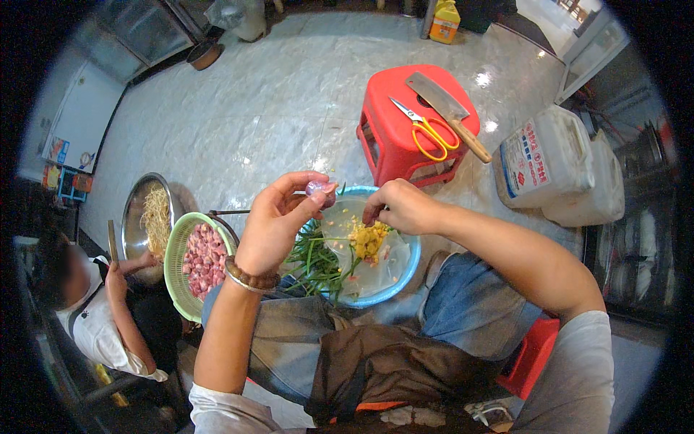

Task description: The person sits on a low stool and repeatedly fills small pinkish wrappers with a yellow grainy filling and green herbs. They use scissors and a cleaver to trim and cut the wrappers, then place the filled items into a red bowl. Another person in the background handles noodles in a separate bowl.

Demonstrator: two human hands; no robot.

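Note:
Between the thumb and fingers of my left hand (282, 217) is a small purplish-pink piece of raw meat (323, 191). My right hand (404, 205) hangs over a blue-rimmed basin (415, 260), its fingertips bent together close above yellow scraps (370, 243); whether they pinch anything cannot be told. A translucent plastic bag (396, 271) lines the basin, and long green leafy stalks (317, 260) lie across its left side. Left of my left wrist stands a pale green plastic colander (176, 266) with many similar pink pieces (205, 257).
A red plastic stool (385, 92) holds a cleaver (439, 97) and yellow-handled scissors (428, 135). Translucent plastic jugs (547, 157) stand at right. At left, a person (92, 314) reaches to a metal bowl (130, 217) of pale strands (156, 217).

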